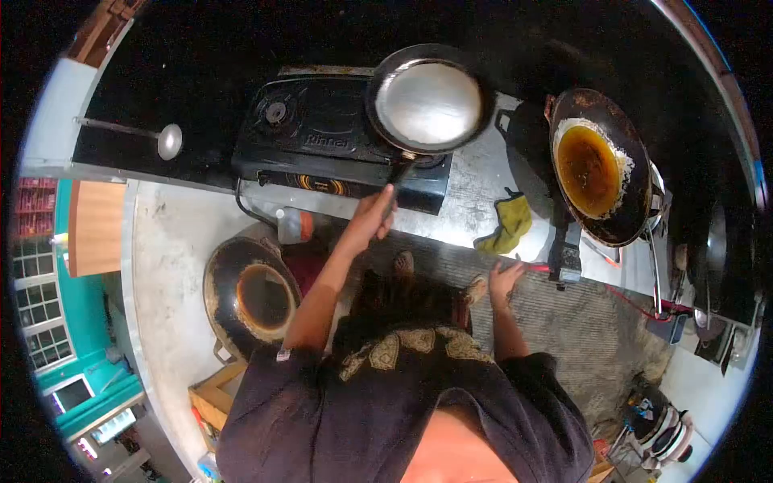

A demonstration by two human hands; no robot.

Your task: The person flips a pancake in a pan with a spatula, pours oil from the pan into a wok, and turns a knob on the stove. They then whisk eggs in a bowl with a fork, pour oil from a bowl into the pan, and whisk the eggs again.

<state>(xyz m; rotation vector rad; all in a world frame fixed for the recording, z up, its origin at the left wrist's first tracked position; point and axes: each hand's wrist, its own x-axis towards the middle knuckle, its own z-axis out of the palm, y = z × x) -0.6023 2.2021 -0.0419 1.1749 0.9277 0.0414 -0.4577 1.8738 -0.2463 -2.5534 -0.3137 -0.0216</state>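
Note:
My left hand (373, 217) is closed around the dark handle of a round frying pan (431, 101). The pan is over the right part of a black Rinnai gas stove (330, 121), and its inner surface shines pale. Near the front edge of the metal counter (471, 181), my right hand (506, 279) has its fingers apart, beside a thin red object (535, 267). Just above that hand lies a yellow-green cloth (509, 223). Further right, a large dark wok (592, 169) holds brown liquid.
A ladle (169, 142) lies on the black surface at upper left. Another large wok with dark liquid (266, 298) stands at lower left, near a bottle with an orange part (295, 225). A cardboard box (211, 398) is below. Metal utensils (654, 266) are at right.

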